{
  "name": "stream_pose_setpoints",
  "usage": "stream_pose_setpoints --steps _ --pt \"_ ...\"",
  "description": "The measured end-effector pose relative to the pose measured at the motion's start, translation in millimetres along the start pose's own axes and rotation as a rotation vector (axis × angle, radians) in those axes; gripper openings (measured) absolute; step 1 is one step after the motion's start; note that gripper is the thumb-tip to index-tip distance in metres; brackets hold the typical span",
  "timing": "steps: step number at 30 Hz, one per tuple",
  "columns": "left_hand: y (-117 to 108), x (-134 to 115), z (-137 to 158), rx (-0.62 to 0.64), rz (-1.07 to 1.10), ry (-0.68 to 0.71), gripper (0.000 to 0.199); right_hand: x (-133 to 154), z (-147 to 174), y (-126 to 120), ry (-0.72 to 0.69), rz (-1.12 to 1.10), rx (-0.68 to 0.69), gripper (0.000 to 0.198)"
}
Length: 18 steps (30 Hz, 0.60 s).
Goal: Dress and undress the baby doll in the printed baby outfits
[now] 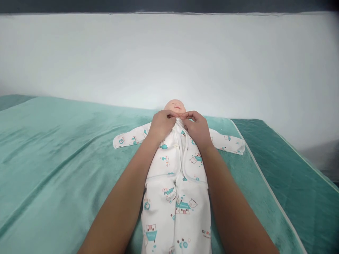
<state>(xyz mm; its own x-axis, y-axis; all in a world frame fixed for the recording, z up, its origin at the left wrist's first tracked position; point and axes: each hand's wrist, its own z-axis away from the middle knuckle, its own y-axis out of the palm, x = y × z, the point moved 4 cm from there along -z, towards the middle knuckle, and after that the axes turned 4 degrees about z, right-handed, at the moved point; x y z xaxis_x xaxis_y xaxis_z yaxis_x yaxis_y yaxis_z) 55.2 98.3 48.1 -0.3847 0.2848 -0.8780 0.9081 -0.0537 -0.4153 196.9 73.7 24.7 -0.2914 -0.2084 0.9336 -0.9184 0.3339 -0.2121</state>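
Observation:
A baby doll (176, 105) lies on its back, its head toward the wall. It wears a white printed baby jacket (165, 160) with long sleeves spread to both sides, and white printed pants (182, 215) below. At the neckline, my left hand (164, 124) has its fingers bent and closed on the jacket's collar. My right hand (195, 126) pinches the other side of the collar, its fingertips close to the left ones. The jacket's front edges part below the chest. What lies exactly between the fingertips is partly hidden.
A light green blanket (66, 169) with soft folds covers the surface under the doll. To the right, past its pale edging, lies a darker green cover (291, 176). Behind the doll's head rises a white wall (169, 56) with a dark band on top.

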Motion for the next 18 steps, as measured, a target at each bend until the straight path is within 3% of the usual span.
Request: stream_pose_setpoints --steps 8,18 --pt "0 -3 2 -0.004 -0.015 -0.015 0.014 4 2 0 -0.034 0.035 -0.001 0.011" --pt "1 -3 3 0.009 -0.059 0.045 0.019 15 10 -4 -0.058 0.11 -0.058 0.021"
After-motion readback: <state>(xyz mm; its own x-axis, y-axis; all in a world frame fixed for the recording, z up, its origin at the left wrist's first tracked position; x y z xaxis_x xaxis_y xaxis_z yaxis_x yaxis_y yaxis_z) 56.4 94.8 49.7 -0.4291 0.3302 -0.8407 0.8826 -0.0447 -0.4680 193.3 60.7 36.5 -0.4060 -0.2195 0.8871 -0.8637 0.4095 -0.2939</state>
